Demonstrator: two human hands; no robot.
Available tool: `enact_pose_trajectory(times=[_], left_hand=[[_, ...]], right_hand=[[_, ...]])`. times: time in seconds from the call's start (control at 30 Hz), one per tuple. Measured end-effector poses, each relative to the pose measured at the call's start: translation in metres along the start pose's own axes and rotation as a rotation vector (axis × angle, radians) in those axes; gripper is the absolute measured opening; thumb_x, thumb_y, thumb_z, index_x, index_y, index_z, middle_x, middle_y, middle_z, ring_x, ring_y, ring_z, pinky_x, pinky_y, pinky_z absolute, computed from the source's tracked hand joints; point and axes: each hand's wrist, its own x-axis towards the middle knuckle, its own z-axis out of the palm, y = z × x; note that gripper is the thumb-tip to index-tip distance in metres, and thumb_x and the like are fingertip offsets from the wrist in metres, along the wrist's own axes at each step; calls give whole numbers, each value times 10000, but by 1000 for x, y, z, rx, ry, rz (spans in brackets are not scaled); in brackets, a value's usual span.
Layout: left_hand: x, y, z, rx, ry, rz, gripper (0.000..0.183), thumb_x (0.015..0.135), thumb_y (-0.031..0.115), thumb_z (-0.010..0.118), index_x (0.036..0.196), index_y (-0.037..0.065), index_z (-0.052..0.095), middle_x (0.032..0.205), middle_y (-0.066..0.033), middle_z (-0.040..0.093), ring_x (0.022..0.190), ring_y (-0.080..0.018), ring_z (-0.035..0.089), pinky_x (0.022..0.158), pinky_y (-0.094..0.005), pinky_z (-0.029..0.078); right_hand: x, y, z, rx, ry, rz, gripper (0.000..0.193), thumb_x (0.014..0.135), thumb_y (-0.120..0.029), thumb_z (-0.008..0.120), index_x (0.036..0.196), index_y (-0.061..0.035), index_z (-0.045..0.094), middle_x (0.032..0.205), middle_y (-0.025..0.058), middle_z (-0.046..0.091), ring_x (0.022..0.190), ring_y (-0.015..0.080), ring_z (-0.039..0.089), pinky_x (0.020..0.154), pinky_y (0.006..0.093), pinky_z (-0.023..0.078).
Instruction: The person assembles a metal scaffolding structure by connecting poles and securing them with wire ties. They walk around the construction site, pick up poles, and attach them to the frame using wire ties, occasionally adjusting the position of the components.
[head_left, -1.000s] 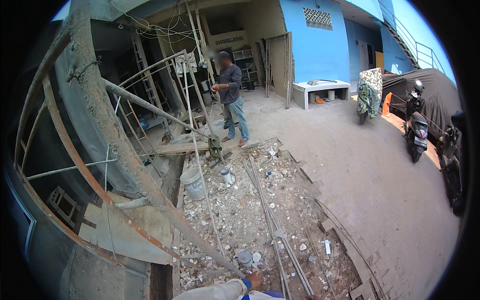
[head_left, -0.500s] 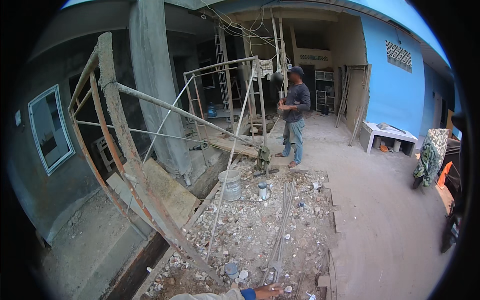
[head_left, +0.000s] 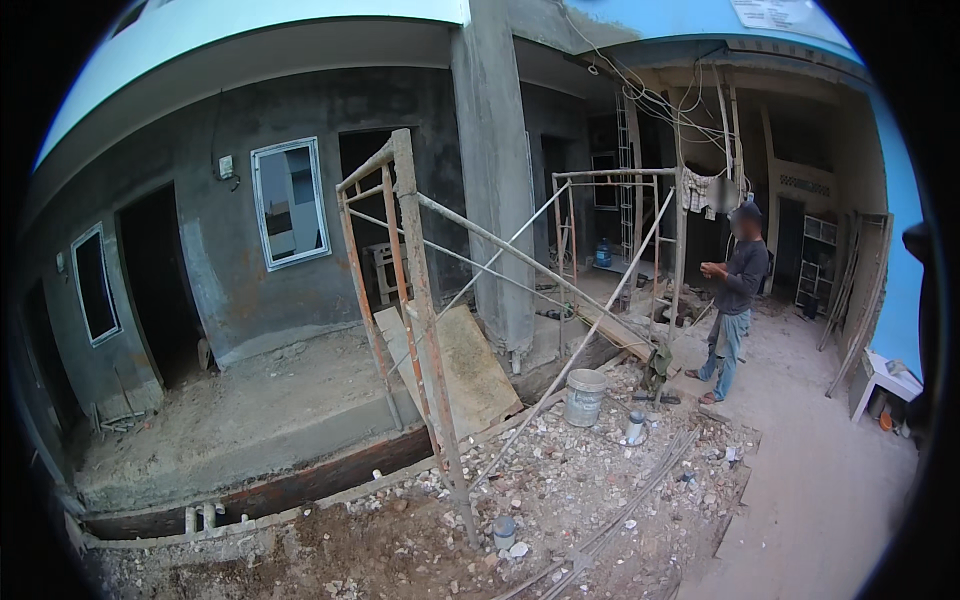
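Observation:
Neither of my hands shows in the view now. Ahead of me stands a rusty metal scaffold frame (head_left: 418,250) with crossed diagonal braces over rubble-strewn ground. A grey bucket (head_left: 585,400) rests on the rubble by the scaffold, and a small paint can (head_left: 635,428) sits to its right. Closer in, a small grey-blue container (head_left: 504,530) stands near the foot of the frame. Long thin rods (head_left: 630,500) lie in a bundle across the stones. A board (head_left: 470,370) leans at a slant behind the frame.
A co-worker (head_left: 735,290) in a dark top and jeans stands beyond the scaffold, hands together at the chest. An open trench (head_left: 320,475) with pipe ends (head_left: 205,518) runs along the raised concrete ledge (head_left: 230,440). Loose cables (head_left: 680,110) hang overhead. A paved path (head_left: 820,490) lies at right.
My view has swung left, so the scaffold and co-worker sit farther right. A hand and sleeve at the lower edge have left the view. The co-worker's hands are now higher.

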Motion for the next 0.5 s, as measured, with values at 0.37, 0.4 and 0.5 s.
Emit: enact_pose_trajectory(times=[0.37,0.4,0.5], left_hand=[[-122,9,244,223,556,330,588,970,172,671,1493,68,425,1226,-65,665,1088,-158,620,906,-373,554],[-147,10,278,-150,575,99,576,969,165,670,1485,65,436,1212,-64,669,1063,-166,629,890,-374,558],[-199,24,355,-1173,626,-323,483,969,148,654,1426,64,522,1131,-53,690,954,-174,655,810,-370,577]], right_hand=[[-167,26,70,-185,-226,-184,432,923,-481,568,1112,-118,709,1078,240,700,988,425,671,853,557,528],[-195,32,81,-239,-277,-237,432,923,-481,568,1110,-118,710,1076,241,701,986,425,672,852,558,528],[-240,33,91,-163,-67,-175,437,925,-475,552,1074,-97,712,1046,240,706,963,426,676,846,549,532]])
